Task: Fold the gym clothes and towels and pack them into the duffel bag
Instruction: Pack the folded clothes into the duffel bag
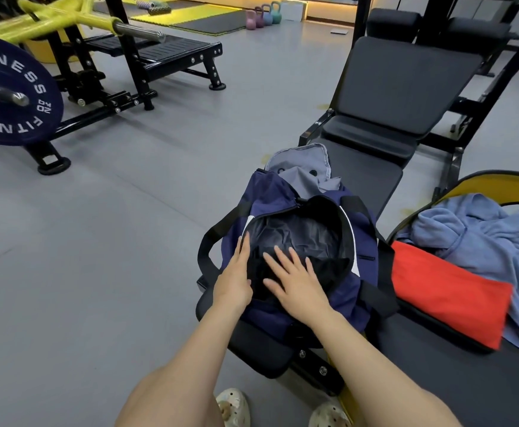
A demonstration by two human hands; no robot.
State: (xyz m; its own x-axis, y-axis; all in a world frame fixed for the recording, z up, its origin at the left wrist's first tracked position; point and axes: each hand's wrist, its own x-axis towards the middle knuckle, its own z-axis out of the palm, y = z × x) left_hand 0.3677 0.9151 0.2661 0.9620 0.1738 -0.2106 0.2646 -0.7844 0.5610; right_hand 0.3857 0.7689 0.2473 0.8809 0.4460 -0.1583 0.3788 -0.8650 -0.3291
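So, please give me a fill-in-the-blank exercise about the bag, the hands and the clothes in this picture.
1. The navy duffel bag sits on a black ____.
2. Both hands, left hand and right hand, press flat on a ____ garment inside the bag.
3. The folded item beside the bag is ____.
4. The blue towel lies ____, not folded.

Missing words: bench; black; red; crumpled

A gym: weight plate, bench, kettlebells.

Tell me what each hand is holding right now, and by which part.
Nothing is gripped. The left hand lies with straight fingers along the left rim of the open duffel bag; the right hand presses flat on a black item inside it.
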